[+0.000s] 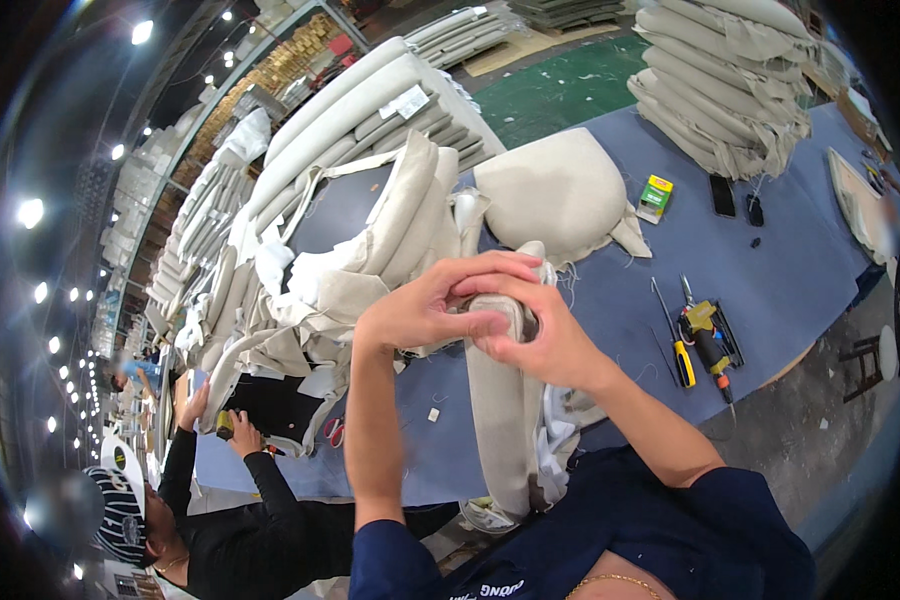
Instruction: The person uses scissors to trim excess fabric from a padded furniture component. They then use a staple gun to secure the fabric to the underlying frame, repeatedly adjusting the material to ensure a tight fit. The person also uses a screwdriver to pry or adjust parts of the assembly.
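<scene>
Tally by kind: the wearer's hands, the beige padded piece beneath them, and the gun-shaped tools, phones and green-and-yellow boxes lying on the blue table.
Hands, left hand and right hand: 2
Padded piece: 1
Gun-shaped tool: 1
Phone: 1
Green-and-yellow box: 1
Total: 6

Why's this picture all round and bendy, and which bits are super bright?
In the head view, the fisheye lens bends things near the rim, corners dark; ceiling lights at left glare white; left hand and right hand look fairly sharp.
</scene>
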{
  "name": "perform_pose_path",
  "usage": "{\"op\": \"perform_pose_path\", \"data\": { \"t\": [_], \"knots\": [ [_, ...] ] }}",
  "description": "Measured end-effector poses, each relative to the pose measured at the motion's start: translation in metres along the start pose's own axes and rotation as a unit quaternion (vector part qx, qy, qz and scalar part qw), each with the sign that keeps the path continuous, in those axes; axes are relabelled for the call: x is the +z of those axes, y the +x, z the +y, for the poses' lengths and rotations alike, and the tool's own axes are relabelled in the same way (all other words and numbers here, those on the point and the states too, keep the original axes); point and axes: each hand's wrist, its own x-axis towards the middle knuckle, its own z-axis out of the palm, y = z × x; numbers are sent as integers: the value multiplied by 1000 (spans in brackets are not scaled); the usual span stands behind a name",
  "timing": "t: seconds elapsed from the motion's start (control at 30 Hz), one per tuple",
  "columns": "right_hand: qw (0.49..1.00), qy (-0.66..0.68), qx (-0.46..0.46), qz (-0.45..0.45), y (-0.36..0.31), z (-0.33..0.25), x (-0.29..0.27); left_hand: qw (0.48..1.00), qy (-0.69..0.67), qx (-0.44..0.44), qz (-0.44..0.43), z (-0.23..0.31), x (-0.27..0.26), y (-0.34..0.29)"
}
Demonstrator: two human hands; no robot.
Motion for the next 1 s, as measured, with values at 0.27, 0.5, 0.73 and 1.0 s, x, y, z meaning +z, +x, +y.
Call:
{"op": "perform_pose_path", "data": {
  "t": [0.27, 0.5, 0.73, 1.0],
  "knots": [
    [990, -123, -33, 53, -13, 20, 27, 976, 151, -136, -77, 29, -11, -4],
    [969, -246, 29, 19, -83, 37, -8, 937, 280, -210, -21, 27, -16, -22],
    [660, -685, 250, 182, -257, 174, -219, 924, 322, -202, 47, 23, -15, -47],
    [622, -624, 432, 195, -313, 204, -305, 918, 338, -206, 32, 14, 1, -16]
  ]
}}
